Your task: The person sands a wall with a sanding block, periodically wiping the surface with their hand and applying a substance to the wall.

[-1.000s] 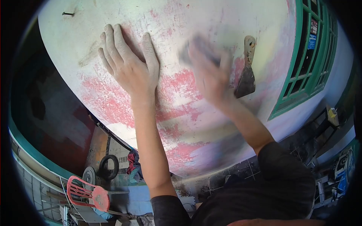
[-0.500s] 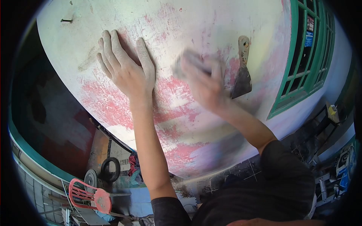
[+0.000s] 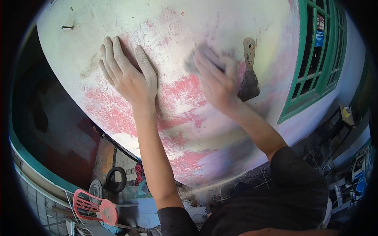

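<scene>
Nearest, a black shirt is filling the lower part of the view, with both bare forearms reaching up from its sleeves to the wall. The left hand is lying flat on the wall, its grip open, the thumb spreading away from the fingers, which are showing a pale, dusty coating. To its right, the right hand is closing its grip around a grey pad, which is sitting against the wall under the fingers; hand and pad are blurring, so the exact finger placement is hard to tell. Pink patches are showing through the pale surface below and between the hands. Just beside the right hand, a scraper is resting upright against the wall, blade down. A nail is sticking out up at the left. Farther right, a green-framed window is standing in the wall. Down at the lower left, a red chair is standing near a black tyre.
</scene>
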A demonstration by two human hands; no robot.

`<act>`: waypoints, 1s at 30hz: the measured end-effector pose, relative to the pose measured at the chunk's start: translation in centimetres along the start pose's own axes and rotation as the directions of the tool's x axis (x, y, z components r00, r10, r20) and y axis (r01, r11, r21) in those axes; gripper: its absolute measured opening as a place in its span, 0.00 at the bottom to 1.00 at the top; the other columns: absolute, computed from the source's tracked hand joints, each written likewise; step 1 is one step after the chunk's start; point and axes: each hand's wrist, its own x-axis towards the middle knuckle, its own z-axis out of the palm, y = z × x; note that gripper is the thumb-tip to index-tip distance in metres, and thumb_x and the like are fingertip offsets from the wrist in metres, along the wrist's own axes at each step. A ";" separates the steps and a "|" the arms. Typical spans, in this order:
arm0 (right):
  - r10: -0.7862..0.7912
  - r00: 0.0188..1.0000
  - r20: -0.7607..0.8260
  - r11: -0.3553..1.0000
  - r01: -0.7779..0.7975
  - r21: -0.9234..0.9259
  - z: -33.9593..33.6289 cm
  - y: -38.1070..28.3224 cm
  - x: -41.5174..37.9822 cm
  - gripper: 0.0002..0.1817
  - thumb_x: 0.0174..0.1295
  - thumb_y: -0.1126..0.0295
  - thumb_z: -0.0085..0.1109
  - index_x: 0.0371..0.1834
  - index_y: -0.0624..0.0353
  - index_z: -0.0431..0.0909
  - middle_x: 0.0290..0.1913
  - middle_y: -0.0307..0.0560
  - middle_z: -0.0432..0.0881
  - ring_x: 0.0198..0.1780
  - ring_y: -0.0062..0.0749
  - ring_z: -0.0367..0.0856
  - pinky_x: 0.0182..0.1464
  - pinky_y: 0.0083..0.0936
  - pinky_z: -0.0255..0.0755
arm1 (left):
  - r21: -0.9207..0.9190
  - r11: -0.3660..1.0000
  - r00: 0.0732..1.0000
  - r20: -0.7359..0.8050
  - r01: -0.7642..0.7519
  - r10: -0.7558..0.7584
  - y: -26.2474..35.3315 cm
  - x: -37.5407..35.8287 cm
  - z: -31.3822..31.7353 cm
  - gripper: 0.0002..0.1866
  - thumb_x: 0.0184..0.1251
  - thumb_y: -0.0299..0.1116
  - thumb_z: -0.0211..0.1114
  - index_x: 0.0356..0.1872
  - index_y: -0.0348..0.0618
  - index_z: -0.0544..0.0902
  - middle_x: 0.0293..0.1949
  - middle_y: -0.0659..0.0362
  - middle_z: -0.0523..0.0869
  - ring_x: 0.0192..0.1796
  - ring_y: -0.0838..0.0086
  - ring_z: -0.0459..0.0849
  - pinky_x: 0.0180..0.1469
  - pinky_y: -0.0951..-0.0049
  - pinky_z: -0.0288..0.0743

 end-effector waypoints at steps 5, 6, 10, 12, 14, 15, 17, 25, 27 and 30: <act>-0.064 0.998 0.001 0.998 0.064 -0.011 0.9 2.4 3.3 0.19 0.62 0.75 0.66 0.57 0.52 0.90 0.64 0.32 0.89 0.49 0.38 0.77 0.57 0.34 0.68 | -0.004 1.000 1.000 -0.004 0.011 -0.011 0.4 0.3 0.4 0.29 0.79 0.40 0.62 0.74 0.34 0.74 0.75 0.44 0.76 0.80 0.51 0.69 0.83 0.47 0.54; -0.094 0.995 -0.017 0.991 0.092 -0.101 1.7 3.4 6.7 0.19 0.62 0.75 0.66 0.57 0.53 0.90 0.63 0.33 0.89 0.49 0.38 0.77 0.57 0.33 0.68 | 0.011 1.000 1.000 -0.013 0.003 -0.003 0.3 0.3 0.4 0.29 0.79 0.40 0.62 0.74 0.35 0.74 0.75 0.45 0.76 0.80 0.51 0.69 0.83 0.47 0.54; -0.093 0.988 -0.125 0.994 0.100 0.047 1.1 2.7 13.9 0.20 0.63 0.80 0.57 0.55 0.53 0.91 0.60 0.42 0.90 0.49 0.47 0.73 0.55 0.39 0.69 | 0.027 1.000 1.000 0.006 -0.006 0.005 0.0 0.1 0.0 0.29 0.78 0.40 0.63 0.74 0.35 0.75 0.75 0.45 0.76 0.80 0.52 0.69 0.83 0.47 0.55; -0.096 0.992 -0.080 0.995 0.094 -0.032 1.9 2.9 8.3 0.18 0.63 0.77 0.61 0.55 0.53 0.91 0.60 0.38 0.90 0.49 0.42 0.76 0.56 0.35 0.68 | 0.020 1.000 1.000 -0.002 -0.003 0.003 0.0 -0.1 0.1 0.29 0.78 0.40 0.63 0.74 0.35 0.75 0.75 0.46 0.76 0.80 0.52 0.70 0.83 0.47 0.55; -0.096 0.995 -0.037 0.992 0.093 -0.084 1.2 2.3 2.1 0.16 0.63 0.75 0.65 0.54 0.51 0.91 0.59 0.32 0.91 0.48 0.37 0.79 0.57 0.29 0.68 | 0.011 1.000 1.000 -0.025 -0.012 0.012 -0.1 0.1 0.3 0.29 0.78 0.40 0.63 0.74 0.35 0.75 0.75 0.46 0.76 0.80 0.52 0.70 0.83 0.47 0.55; -0.095 0.995 -0.027 0.994 0.093 -0.054 0.1 1.4 0.6 0.16 0.63 0.74 0.65 0.53 0.50 0.92 0.59 0.32 0.91 0.48 0.37 0.80 0.58 0.28 0.68 | 0.010 1.000 1.000 -0.019 -0.003 0.004 0.1 -0.1 0.2 0.28 0.79 0.41 0.62 0.74 0.36 0.75 0.76 0.45 0.75 0.80 0.52 0.69 0.83 0.48 0.54; -0.087 0.996 -0.029 0.996 0.086 -0.032 0.4 2.0 0.5 0.16 0.62 0.74 0.66 0.52 0.50 0.92 0.58 0.31 0.91 0.48 0.37 0.80 0.58 0.29 0.68 | 0.017 1.000 1.000 -0.018 0.004 -0.003 0.0 0.0 0.2 0.28 0.80 0.41 0.61 0.74 0.36 0.74 0.76 0.45 0.75 0.80 0.52 0.69 0.83 0.49 0.54; -0.122 0.987 -0.105 0.990 0.114 -0.078 3.6 3.8 11.9 0.17 0.62 0.73 0.68 0.55 0.50 0.91 0.60 0.28 0.90 0.55 0.36 0.77 0.60 0.38 0.67 | 0.029 1.000 1.000 -0.009 -0.006 0.006 0.0 0.1 0.2 0.29 0.79 0.40 0.63 0.74 0.35 0.75 0.75 0.46 0.76 0.79 0.51 0.70 0.83 0.47 0.55; -0.075 0.994 -0.080 0.996 0.071 -0.049 2.3 2.6 7.1 0.18 0.63 0.76 0.66 0.56 0.52 0.91 0.61 0.31 0.90 0.52 0.36 0.81 0.60 0.36 0.68 | 0.027 1.000 1.000 -0.011 -0.004 0.005 0.0 0.0 0.2 0.29 0.79 0.40 0.63 0.74 0.35 0.75 0.75 0.46 0.76 0.79 0.51 0.70 0.83 0.47 0.55; -0.003 1.000 0.006 0.995 0.004 -0.103 -1.4 0.5 0.8 0.18 0.64 0.79 0.65 0.57 0.56 0.91 0.63 0.35 0.90 0.53 0.35 0.85 0.59 0.34 0.69 | 0.025 1.000 1.000 -0.016 -0.002 0.002 0.3 -0.2 0.1 0.29 0.78 0.40 0.63 0.74 0.35 0.75 0.75 0.46 0.76 0.79 0.52 0.70 0.82 0.47 0.55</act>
